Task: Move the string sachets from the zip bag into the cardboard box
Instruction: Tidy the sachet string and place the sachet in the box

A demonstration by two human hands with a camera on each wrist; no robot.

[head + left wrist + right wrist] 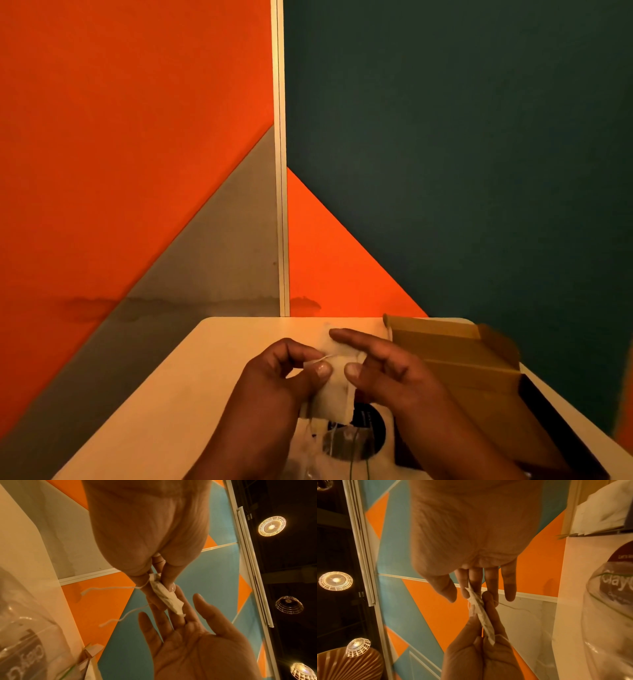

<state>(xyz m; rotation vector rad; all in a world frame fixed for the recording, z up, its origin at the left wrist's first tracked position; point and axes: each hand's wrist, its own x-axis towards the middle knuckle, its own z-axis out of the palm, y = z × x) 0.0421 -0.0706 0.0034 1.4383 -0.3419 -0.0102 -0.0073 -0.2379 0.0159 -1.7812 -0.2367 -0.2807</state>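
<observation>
A white string sachet (pixel 334 387) hangs between both hands above the table. My left hand (pixel 318 366) pinches it between thumb and fingers; in the left wrist view the sachet (pixel 164 597) shows edge-on with two loose strings (pixel 109 588) trailing left. My right hand (pixel 349 353) has straight, spread fingers (pixel 491 581) that touch the sachet's (pixel 479 609) far end, and its thumb stands apart. The clear zip bag (pixel 337 445) lies under the hands near the front edge, with more sachets inside. The open cardboard box (pixel 455 353) stands just right of the hands.
The pale table (pixel 212 377) ends at orange, grey and teal partition panels (pixel 137 171) behind. A dark flat item (pixel 548 418) lies beside the box at the right edge. The zip bag (pixel 25 649) carries a dark printed label (pixel 618 582).
</observation>
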